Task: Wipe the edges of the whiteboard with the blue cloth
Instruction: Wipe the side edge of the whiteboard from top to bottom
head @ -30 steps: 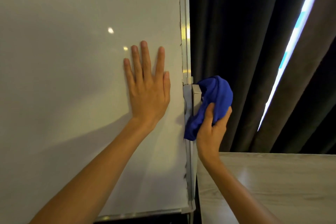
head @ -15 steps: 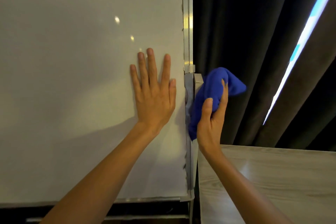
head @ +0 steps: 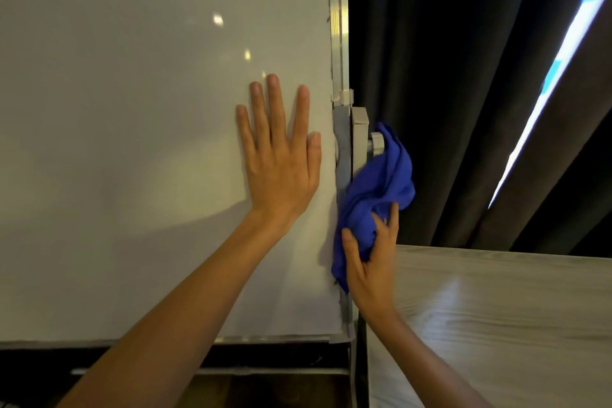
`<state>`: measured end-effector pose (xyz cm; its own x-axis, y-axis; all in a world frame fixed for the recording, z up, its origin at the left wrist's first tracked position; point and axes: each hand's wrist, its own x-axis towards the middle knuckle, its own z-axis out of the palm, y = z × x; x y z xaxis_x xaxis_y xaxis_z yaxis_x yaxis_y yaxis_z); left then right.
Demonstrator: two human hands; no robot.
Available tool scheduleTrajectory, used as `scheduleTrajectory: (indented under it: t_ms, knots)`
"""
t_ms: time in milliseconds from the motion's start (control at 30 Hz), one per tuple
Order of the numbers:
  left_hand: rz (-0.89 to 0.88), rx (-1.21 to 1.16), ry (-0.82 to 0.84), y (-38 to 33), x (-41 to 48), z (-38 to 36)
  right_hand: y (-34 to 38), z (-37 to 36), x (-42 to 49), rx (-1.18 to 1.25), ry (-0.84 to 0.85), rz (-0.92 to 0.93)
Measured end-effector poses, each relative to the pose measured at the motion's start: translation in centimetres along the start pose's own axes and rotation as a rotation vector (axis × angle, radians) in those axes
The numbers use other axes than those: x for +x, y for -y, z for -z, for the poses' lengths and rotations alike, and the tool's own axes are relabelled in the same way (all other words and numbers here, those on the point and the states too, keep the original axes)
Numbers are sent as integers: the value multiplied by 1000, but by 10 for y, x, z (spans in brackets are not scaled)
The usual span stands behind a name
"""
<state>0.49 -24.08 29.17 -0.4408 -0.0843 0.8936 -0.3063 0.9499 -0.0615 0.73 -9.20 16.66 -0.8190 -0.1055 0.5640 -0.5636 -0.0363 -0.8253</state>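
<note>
The whiteboard (head: 132, 142) fills the left of the head view, framed by a metal right edge (head: 338, 26) and a bottom edge near the lower frame. My left hand (head: 281, 162) lies flat on the board, fingers spread, just left of that right edge. My right hand (head: 371, 262) grips the crumpled blue cloth (head: 381, 189) and presses it against the right edge, below the grey pivot bracket (head: 359, 142) and its knob.
Dark curtains (head: 447, 76) hang right behind the board's edge, with a bright strip of window (head: 546, 83) between them. A light wooden tabletop (head: 496, 308) lies to the lower right. The board's stand post (head: 359, 368) runs down below the corner.
My right hand has slid the blue cloth down the right edge, uncovering the bracket's knob. My left hand stays flat on the board. The view has tilted slightly.
</note>
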Motion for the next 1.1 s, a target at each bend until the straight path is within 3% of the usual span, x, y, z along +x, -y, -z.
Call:
scheduleTrajectory:
  t_ms: [133, 267, 333, 567, 767, 967, 1100]
  knots:
    - [4, 30, -6, -2, -2, -1, 19, 0, 25, -5, -44, 94]
    - [5, 44, -8, -3, -3, -1, 49, -5, 59, 157, -148, 110]
    - [6, 31, -11, 0, -4, -1, 48, -6, 60, 156, -191, 72]
    - [10, 21, -21, 0, -5, -2, 6, -2, 21, 23, -109, -76]
    - [7, 24, -25, -2, -6, -1, -8, 2, -14, 79, -52, -285]
    - [13, 27, -34, -2, -8, -3, 38, -7, 37, 128, -157, -58]
    - [19, 18, -20, -2, -12, -3, 37, -15, 35, 78, -174, -34]
